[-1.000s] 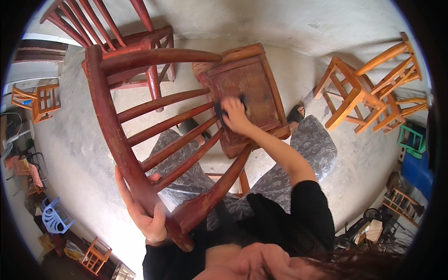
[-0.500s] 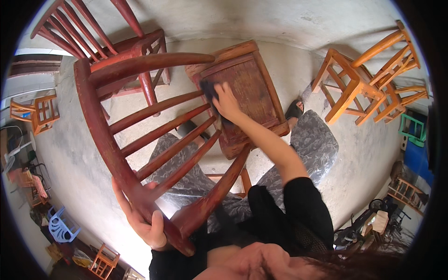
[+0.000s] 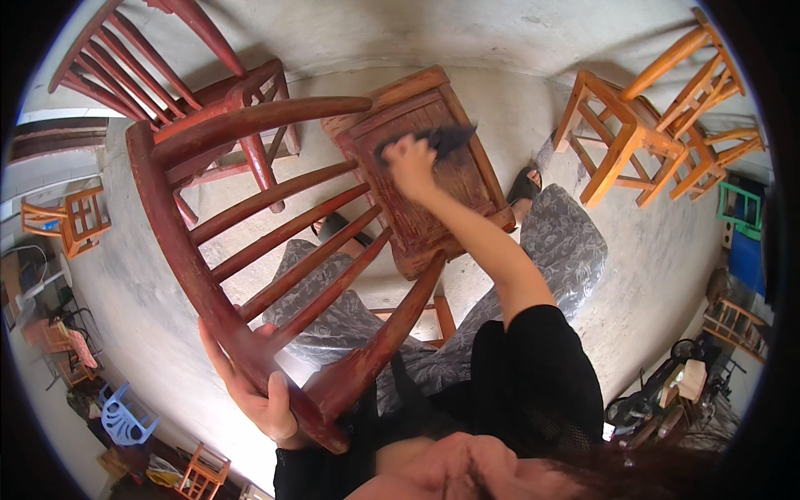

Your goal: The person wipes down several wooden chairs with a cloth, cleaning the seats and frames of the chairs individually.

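Note:
A worn red-brown wooden chair stands between my knees, its slatted backrest [image 3: 179,242] nearest me and its scuffed seat [image 3: 454,192] farther off. My left hand [image 3: 262,400] is wrapped around the backrest's top rail at the lower left. Over the seat, my right hand [image 3: 408,171] is closed on a dark cloth [image 3: 448,143], which fans out to the right of the fingers and is blurred by motion. The palm side of this hand is hidden.
Another red chair [image 3: 221,100] stands at the far left. Orange-brown wooden chairs [image 3: 629,133] are at the right. A small wooden chair [image 3: 79,218] and a blue plastic chair [image 3: 125,417] line the left side. My sandalled foot [image 3: 525,183] is beside the seat.
My right hand has swept the cloth from the seat's left edge rightward across its middle, and the cloth has spread out. The left hand keeps its grip on the rail.

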### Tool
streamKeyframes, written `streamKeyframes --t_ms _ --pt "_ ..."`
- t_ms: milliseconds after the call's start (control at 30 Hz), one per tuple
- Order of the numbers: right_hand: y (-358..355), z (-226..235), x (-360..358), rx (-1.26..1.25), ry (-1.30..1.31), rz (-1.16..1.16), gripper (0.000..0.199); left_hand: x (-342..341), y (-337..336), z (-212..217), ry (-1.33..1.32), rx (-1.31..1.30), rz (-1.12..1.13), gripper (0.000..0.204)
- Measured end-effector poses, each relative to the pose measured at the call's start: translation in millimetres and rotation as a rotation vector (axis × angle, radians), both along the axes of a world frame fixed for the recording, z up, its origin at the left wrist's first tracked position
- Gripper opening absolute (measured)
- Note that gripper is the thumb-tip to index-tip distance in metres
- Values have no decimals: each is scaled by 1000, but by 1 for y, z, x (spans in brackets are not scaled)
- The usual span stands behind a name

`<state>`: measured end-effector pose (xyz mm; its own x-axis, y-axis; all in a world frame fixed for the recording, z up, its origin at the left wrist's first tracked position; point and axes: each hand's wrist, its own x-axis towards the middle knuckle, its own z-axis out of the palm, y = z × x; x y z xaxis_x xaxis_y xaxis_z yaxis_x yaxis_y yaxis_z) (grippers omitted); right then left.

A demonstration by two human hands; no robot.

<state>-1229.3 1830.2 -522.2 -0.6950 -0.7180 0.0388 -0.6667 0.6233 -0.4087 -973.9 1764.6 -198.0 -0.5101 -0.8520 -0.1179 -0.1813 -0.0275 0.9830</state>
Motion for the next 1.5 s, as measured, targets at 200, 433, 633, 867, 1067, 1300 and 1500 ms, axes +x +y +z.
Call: streamKeyframes --t_ms 200,433,633,867,1067,1300,1500 --pt "128 34 36 214 -582 744 28 3 1 2 49 8 -8 86" --pt "44 17 -59 69 164 366 41 -1 2 0 36 1 27 87" --pt "59 9 -83 8 265 189 25 -2 4 2 -11 -13 25 87" --pt "144 69 36 388 -797 283 38 5 5 2 61 30 -21 83" --pt "121 33 56 -48 -583 440 35 2 1 1 130 29 -54 78" --pt "75 15 47 -161 132 254 27 4 -3 -7 114 9 -92 78" --pt "25 5 8 -205 279 279 32 10 3 -5 56 18 -30 82"
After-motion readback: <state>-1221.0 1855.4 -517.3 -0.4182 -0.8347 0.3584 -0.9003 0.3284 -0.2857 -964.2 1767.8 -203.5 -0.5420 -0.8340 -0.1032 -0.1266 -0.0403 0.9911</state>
